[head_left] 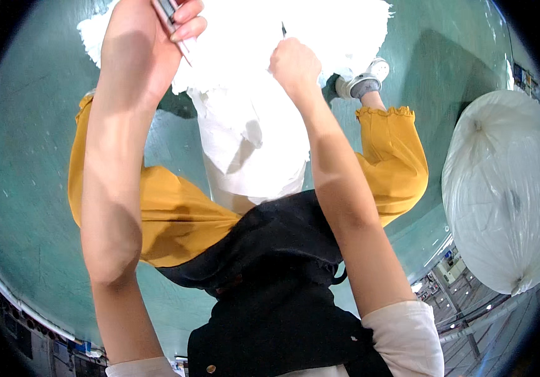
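Our left hand [147, 53] is curling its fingers around a slim tool [168, 16], our right hand [296, 63] around a dark-tipped tool [284, 29]. Cloth [242, 34] is lying on the floor [31, 157], in from its right edge, where a bag [493, 195] is resting.

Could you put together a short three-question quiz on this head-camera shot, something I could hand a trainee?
1. Multiple choice: the ragged-edged material between the hands is
A) green
B) white
C) mustard yellow

2. True or false: the big translucent plastic bag lies on the right side of the picture.

3. Short answer: what sticks out of the left hand, and what out of the right hand?

Key:
1. B.
2. True.
3. Left: a slim pointed tool. Right: a thin dark tip; the rest of that item is hidden in the closed fist.
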The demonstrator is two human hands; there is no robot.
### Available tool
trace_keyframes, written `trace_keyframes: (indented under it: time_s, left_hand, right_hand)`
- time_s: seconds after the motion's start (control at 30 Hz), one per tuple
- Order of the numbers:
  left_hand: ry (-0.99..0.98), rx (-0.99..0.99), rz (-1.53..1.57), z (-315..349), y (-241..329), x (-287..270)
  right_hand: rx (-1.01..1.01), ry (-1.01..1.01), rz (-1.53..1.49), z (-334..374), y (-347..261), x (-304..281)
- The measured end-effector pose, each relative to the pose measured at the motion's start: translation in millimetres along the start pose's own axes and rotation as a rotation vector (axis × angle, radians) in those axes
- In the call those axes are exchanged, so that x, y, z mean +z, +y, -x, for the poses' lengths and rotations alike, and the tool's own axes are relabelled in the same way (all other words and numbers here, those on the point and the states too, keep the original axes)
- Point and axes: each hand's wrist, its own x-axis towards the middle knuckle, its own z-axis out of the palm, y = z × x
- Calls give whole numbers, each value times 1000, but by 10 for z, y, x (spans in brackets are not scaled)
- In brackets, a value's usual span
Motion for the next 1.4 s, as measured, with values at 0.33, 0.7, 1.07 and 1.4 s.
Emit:
trace_keyframes:
  time_s: [0.33, 0.7, 1.07, 1.4]
  left_hand:
    - [-88, -34, 1, 117, 111, -239]
    - [-187, -34, -31, 95, 120, -342]
    - [-94, 1, 18, 171, 91, -294]
    - [-10, 69, -74, 183, 100, -260]
  right_hand:
    - [180, -132, -99, 1030, -51, 94]
    - [260, -345, -97, 2628, 209, 326]
    - [232, -497, -154, 2841, 457, -160]
    - [118, -214, -23, -303, 53, -94]
